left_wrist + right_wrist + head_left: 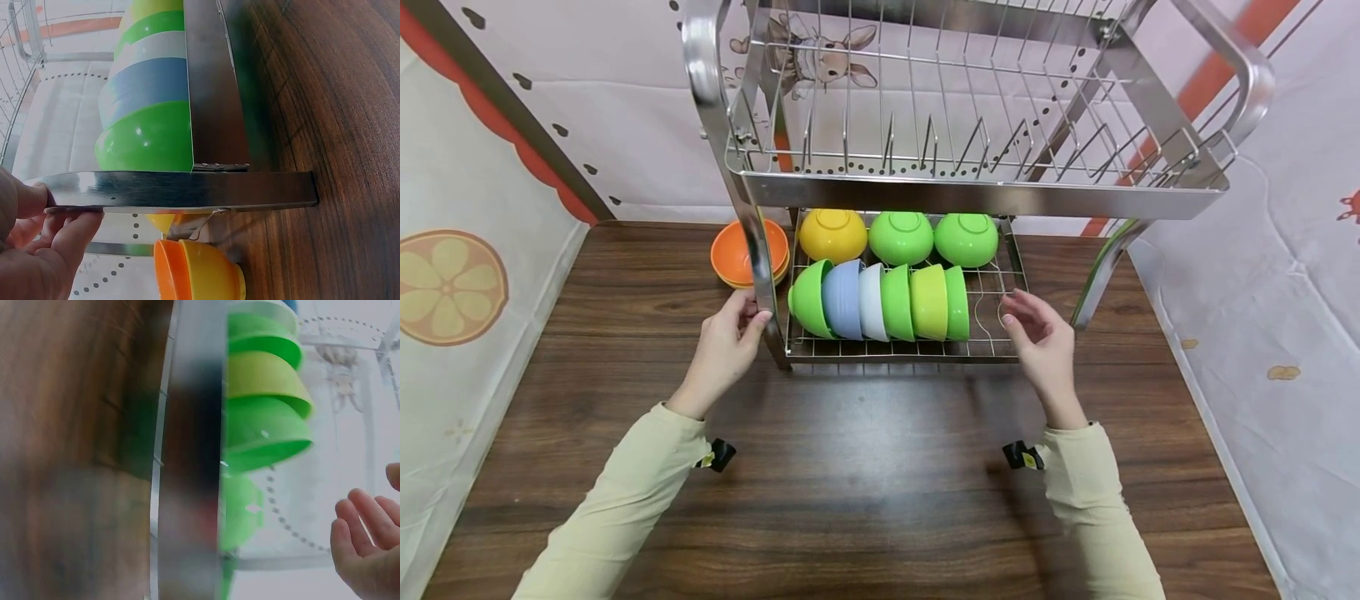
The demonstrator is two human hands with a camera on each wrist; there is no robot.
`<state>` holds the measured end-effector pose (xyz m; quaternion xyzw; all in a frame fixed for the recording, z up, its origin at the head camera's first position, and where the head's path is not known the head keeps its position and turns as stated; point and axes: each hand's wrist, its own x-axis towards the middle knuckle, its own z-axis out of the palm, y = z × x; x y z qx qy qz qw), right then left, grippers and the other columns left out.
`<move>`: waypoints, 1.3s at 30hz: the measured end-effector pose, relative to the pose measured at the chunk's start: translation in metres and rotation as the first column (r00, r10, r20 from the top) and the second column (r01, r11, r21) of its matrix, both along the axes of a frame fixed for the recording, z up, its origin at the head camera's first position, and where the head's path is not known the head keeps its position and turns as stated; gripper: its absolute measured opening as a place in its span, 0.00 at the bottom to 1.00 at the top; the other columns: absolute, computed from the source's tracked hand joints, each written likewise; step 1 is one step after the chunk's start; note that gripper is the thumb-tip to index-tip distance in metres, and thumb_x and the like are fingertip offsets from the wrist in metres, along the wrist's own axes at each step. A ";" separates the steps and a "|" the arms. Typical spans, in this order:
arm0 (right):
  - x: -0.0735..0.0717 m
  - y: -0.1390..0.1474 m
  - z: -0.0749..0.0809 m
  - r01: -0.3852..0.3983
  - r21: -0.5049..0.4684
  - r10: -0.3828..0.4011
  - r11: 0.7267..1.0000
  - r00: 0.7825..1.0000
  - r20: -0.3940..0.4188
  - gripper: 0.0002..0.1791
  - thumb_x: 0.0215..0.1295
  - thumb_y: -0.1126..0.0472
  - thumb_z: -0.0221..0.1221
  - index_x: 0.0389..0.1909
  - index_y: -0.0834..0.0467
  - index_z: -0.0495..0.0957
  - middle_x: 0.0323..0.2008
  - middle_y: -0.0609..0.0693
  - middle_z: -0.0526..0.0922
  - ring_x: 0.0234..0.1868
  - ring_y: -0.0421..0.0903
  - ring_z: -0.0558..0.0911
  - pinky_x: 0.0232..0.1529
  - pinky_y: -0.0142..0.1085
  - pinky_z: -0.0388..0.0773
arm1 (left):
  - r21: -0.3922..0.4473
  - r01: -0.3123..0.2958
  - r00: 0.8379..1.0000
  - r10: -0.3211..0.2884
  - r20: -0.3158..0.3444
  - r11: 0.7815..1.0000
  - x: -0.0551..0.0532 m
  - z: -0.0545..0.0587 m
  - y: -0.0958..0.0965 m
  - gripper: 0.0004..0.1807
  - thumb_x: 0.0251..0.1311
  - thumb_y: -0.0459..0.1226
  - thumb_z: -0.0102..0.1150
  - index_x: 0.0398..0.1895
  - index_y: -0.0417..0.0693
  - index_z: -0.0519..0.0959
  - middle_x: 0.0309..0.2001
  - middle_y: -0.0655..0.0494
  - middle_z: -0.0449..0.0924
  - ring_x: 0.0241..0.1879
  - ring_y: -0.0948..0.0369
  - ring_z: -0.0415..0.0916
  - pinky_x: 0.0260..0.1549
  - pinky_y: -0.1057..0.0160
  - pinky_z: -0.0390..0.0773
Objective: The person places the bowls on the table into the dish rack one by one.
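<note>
A two-tier metal dish rack (985,200) stands on the table. My left hand (722,348) pinches its front left leg (181,189), with the thumb on one side and fingers on the other. My right hand (1047,350) is beside the right end of the lower shelf, its fingers loosely bent and holding nothing. Along the lower shelf's front, bowls stand on edge in a row: a green bowl (809,302), a blue bowl (844,300), a white bowl (872,302), then green and yellow ones. Behind them sit an upside-down yellow bowl (832,237) and two green bowls (901,240).
Left of the rack, an orange bowl (733,250) is nested in a yellow one on the wooden table (865,483). The upper tier overhangs the lower shelf, with upright wire dividers (928,146). Printed cloth walls (482,400) enclose the table at the back and sides.
</note>
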<state>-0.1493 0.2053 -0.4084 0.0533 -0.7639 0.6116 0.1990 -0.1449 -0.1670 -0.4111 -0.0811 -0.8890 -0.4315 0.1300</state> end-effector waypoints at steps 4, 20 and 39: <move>0.004 0.012 0.010 0.061 -0.008 -0.061 0.998 0.992 -0.110 0.17 0.53 0.79 0.55 0.46 0.77 0.71 0.39 0.44 0.82 0.40 0.37 0.80 0.42 0.24 0.74 | -0.005 -0.003 1.000 0.003 -0.008 1.000 0.000 0.001 -0.001 0.11 0.60 0.33 0.53 0.44 0.35 0.71 0.32 0.42 0.77 0.31 0.56 0.73 0.27 0.78 0.66; 0.003 0.030 0.026 0.423 -0.087 -0.432 0.902 0.881 -0.192 0.15 0.51 0.79 0.54 0.43 0.77 0.73 0.35 0.46 0.72 0.39 0.45 0.76 0.42 0.26 0.74 | -0.010 0.005 1.000 -0.005 -0.004 1.000 -0.001 0.002 -0.003 0.12 0.60 0.33 0.53 0.43 0.33 0.70 0.32 0.40 0.77 0.33 0.51 0.75 0.32 0.53 0.75; -0.011 0.061 -0.002 0.466 0.168 -0.454 0.869 0.885 -0.108 0.16 0.54 0.69 0.61 0.44 0.70 0.78 0.38 0.65 0.81 0.30 0.22 0.75 0.35 0.17 0.72 | -0.023 -0.012 1.000 0.012 0.005 1.000 -0.001 0.000 -0.002 0.11 0.60 0.33 0.54 0.41 0.34 0.71 0.31 0.42 0.77 0.30 0.54 0.74 0.29 0.66 0.71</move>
